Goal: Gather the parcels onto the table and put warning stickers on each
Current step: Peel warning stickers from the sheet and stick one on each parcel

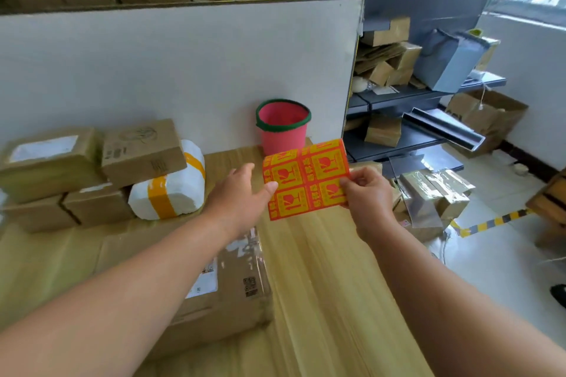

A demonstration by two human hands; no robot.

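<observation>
A red and yellow sheet of warning stickers (306, 177) is held up above the wooden table (321, 285). My right hand (367, 193) pinches its right edge. My left hand (242, 196) reaches to the sheet's left edge, thumb touching it and fingers fairly straight. Several brown cardboard parcels (141, 150) are stacked at the table's left, with a white foam parcel (171, 190) bound in yellow tape beside them. A large flat cardboard parcel (226, 285) with a shipping label lies under my left forearm.
A pink bucket (283, 127) with a green rim stands at the table's back by a white partition (183, 70). Dark shelves (413, 95) with boxes and a blue bag are to the right. More parcels (428, 196) lie on the floor near hazard tape.
</observation>
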